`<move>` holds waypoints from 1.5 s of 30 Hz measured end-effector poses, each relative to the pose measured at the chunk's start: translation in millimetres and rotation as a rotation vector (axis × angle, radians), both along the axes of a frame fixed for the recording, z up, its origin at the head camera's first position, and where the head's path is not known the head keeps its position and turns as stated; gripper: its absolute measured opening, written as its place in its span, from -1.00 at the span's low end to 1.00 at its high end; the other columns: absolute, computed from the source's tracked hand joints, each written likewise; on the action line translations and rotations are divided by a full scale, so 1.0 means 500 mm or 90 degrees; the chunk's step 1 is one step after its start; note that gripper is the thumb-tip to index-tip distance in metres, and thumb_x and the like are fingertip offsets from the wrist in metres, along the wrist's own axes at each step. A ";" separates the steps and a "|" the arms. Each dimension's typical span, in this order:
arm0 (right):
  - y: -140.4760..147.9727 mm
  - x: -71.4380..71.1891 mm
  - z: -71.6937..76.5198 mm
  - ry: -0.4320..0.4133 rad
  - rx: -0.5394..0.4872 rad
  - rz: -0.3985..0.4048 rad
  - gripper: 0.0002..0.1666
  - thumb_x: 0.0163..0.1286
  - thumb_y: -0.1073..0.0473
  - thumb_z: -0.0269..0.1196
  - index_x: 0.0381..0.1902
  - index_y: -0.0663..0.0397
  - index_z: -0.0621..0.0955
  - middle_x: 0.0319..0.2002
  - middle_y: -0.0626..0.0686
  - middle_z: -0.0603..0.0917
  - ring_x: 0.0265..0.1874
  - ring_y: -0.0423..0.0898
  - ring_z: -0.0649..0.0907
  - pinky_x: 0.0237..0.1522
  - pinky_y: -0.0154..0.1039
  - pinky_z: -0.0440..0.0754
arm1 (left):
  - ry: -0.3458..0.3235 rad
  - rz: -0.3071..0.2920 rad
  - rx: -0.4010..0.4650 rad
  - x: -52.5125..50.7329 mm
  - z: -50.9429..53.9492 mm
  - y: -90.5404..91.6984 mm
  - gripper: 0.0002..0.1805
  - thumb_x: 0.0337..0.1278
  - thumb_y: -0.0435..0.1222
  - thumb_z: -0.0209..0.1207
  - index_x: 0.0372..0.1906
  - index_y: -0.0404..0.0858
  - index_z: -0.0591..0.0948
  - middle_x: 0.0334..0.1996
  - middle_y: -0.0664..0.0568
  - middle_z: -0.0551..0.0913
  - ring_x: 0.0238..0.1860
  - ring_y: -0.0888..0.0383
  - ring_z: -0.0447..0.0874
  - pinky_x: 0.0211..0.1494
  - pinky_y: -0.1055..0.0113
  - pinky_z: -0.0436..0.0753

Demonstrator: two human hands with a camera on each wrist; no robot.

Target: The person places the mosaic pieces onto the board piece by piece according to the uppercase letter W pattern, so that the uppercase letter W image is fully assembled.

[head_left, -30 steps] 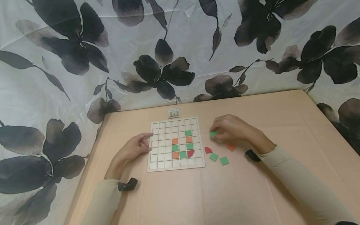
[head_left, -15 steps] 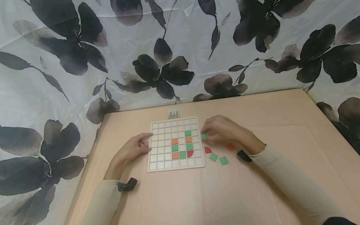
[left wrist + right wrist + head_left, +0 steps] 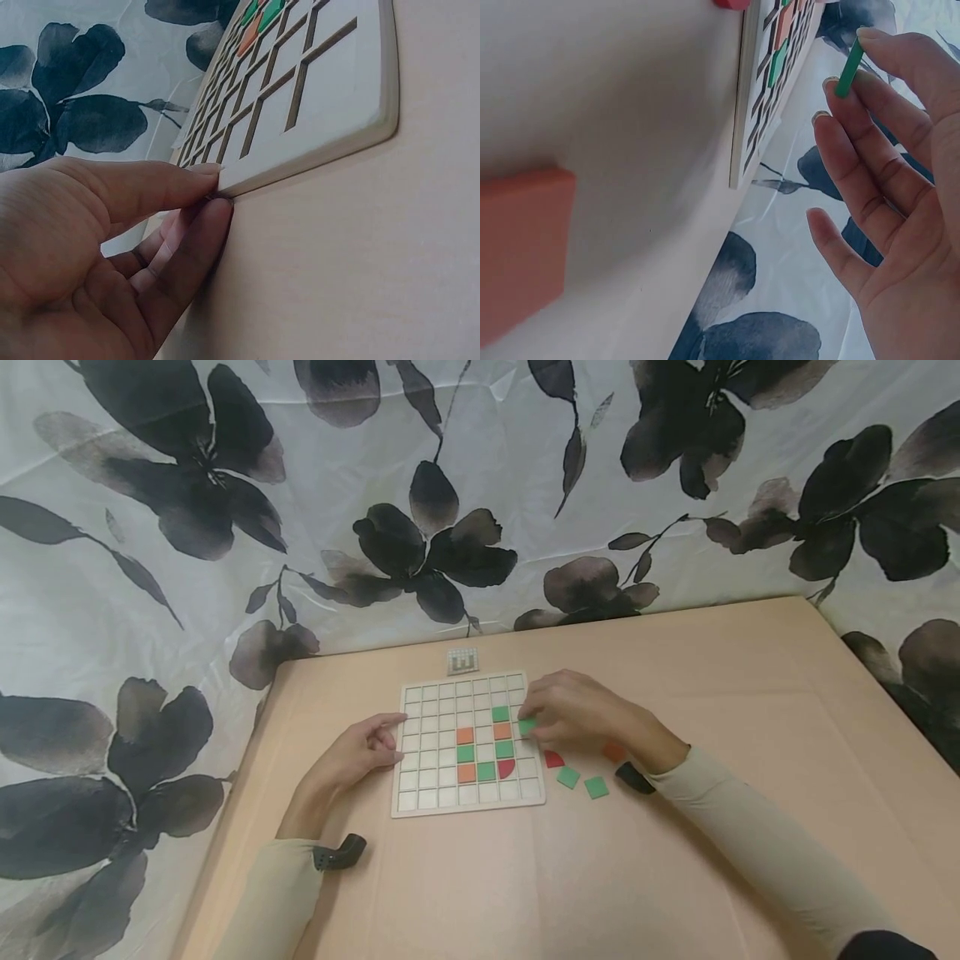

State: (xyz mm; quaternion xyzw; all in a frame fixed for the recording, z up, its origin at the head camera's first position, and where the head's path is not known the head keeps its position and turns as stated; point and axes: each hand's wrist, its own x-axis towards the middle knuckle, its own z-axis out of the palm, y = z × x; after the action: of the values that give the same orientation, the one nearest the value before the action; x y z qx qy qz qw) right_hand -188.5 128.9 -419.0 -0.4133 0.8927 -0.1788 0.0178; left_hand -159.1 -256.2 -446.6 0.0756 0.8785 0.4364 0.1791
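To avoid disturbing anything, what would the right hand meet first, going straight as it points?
Likely the nearest orange square tile or green square tile on the white gridded board; depth is unclear, the right hand may pass above.

right hand (image 3: 573, 710) | green tile (image 3: 527, 727) | moved left | over right edge of board (image 3: 427, 780)

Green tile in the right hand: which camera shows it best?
The right wrist view: the green tile shows close up, nearly edge-on, pinched by the right hand. The head view shows it small, partly covered by fingers; the left wrist view misses it.
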 end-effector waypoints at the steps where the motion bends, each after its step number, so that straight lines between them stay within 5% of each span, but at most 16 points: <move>1: -0.002 0.000 0.001 0.001 -0.001 0.001 -0.76 0.24 0.01 0.44 -0.12 -0.17 0.81 -0.22 -0.23 0.73 -0.21 -0.24 0.62 0.02 -0.20 0.55 | -0.002 0.000 -0.001 0.004 0.011 0.005 -0.28 0.18 -0.45 0.34 0.46 -0.31 0.39 -0.20 -0.19 0.53 -0.33 0.08 0.45 -0.32 0.44 0.51; 5: -0.012 0.004 0.003 -0.001 -0.004 0.000 -0.74 0.24 0.01 0.44 -0.10 -0.16 0.81 -0.21 -0.22 0.74 -0.18 -0.26 0.62 0.05 -0.20 0.55 | -0.009 -0.003 -0.003 0.019 0.055 0.021 -0.29 0.19 -0.50 0.30 0.45 -0.42 0.36 -0.18 -0.30 0.51 -0.31 0.04 0.42 -0.32 0.45 0.47; 21: -0.054 0.011 0.007 -0.014 -0.026 0.015 -0.77 0.28 -0.06 0.42 -0.13 -0.22 0.80 -0.26 -0.26 0.72 -0.22 -0.26 0.63 -0.04 -0.22 0.53 | -0.013 -0.018 0.007 0.015 0.053 0.018 -0.29 0.17 -0.52 0.31 0.43 -0.44 0.36 -0.20 -0.30 0.52 -0.32 0.06 0.43 -0.31 0.46 0.51; 32: -0.081 0.011 0.012 -0.004 -0.045 0.040 -0.77 0.25 -0.05 0.45 -0.14 -0.19 0.80 -0.33 -0.26 0.70 -0.30 -0.20 0.63 -0.16 -0.27 0.51 | 0.000 -0.011 -0.010 -0.011 -0.005 -0.010 -0.26 0.17 -0.48 0.33 0.47 -0.36 0.35 -0.20 -0.22 0.52 -0.33 0.07 0.41 -0.34 0.42 0.45; 45: -0.123 0.014 0.007 -0.010 -0.040 0.044 -0.69 0.23 -0.10 0.47 -0.09 -0.18 0.80 -0.23 -0.23 0.73 -0.25 -0.24 0.61 -0.06 -0.23 0.55 | -0.009 -0.010 -0.004 -0.018 -0.010 -0.014 -0.26 0.18 -0.41 0.36 0.47 -0.26 0.38 -0.20 -0.16 0.52 -0.34 0.10 0.42 -0.33 0.42 0.48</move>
State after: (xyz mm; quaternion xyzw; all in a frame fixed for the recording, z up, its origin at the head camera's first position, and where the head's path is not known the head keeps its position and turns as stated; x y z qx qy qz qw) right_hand -181.7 67.4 -415.6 -0.4427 0.8717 -0.2093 0.0177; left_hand -168.0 -263.4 -451.3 0.0786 0.8781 0.4324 0.1893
